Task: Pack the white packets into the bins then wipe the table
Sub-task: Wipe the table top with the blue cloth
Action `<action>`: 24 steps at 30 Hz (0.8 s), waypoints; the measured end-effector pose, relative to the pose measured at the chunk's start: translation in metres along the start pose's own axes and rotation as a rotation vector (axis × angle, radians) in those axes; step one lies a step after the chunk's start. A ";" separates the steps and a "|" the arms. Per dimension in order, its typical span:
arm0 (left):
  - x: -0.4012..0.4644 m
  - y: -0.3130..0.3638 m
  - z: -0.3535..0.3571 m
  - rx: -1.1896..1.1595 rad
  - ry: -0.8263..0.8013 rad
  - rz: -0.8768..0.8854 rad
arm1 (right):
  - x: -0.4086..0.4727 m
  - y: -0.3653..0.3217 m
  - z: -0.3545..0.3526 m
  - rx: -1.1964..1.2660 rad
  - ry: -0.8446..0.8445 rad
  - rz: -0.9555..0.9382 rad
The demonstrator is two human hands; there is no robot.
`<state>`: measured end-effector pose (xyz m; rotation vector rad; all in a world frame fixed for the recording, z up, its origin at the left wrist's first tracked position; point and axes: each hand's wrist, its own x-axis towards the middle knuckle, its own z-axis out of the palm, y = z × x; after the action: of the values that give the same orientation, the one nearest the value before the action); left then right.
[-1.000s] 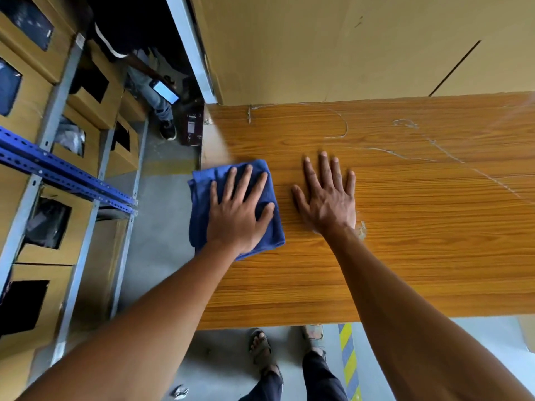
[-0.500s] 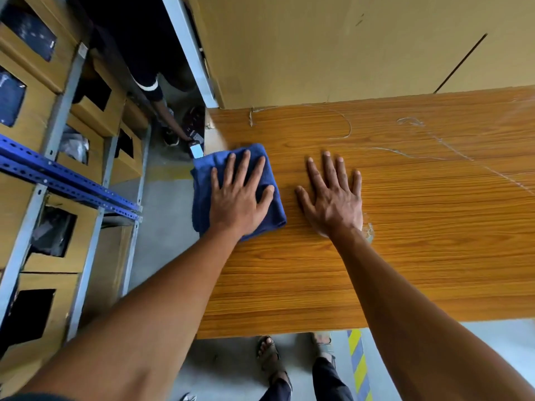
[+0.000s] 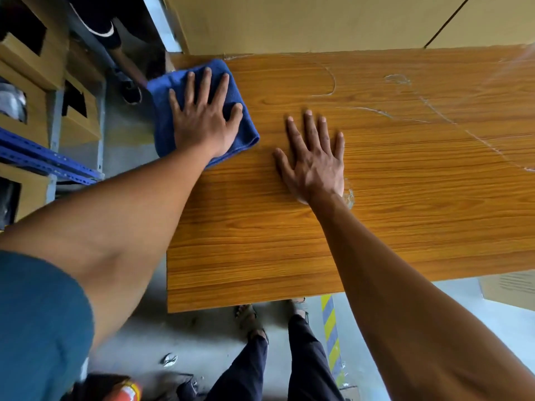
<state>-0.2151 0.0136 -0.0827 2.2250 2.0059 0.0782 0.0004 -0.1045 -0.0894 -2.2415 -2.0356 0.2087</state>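
A folded blue cloth (image 3: 244,131) lies at the far left corner of the wooden table (image 3: 405,198), part of it hanging past the left edge. My left hand (image 3: 202,117) presses flat on the cloth with fingers spread. My right hand (image 3: 314,160) rests flat on the bare tabletop to the right of the cloth, fingers straight and apart from it. No white packets show on the table.
Cardboard bins (image 3: 78,111) sit on a blue-and-grey metal rack (image 3: 43,157) left of the table. Another person's leg and shoe (image 3: 130,85) are beyond the cloth. A tan wall (image 3: 289,21) backs the table. White scuff lines (image 3: 434,111) mark the tabletop at right.
My left hand has slid the blue cloth away from me toward the table's far left corner. My right hand has stayed flat in about the same spot.
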 end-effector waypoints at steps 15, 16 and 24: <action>-0.084 -0.002 0.010 0.048 0.033 0.131 | -0.006 -0.001 0.000 -0.004 -0.022 -0.003; -0.067 -0.003 0.009 0.039 0.020 0.120 | -0.006 0.000 0.000 -0.004 -0.022 -0.003; -0.056 -0.002 0.005 0.031 -0.018 0.099 | -0.005 0.001 -0.003 -0.014 -0.054 0.000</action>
<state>-0.2230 -0.0421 -0.0843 2.3348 1.8998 0.0381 0.0013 -0.1098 -0.0869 -2.2687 -2.0694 0.2577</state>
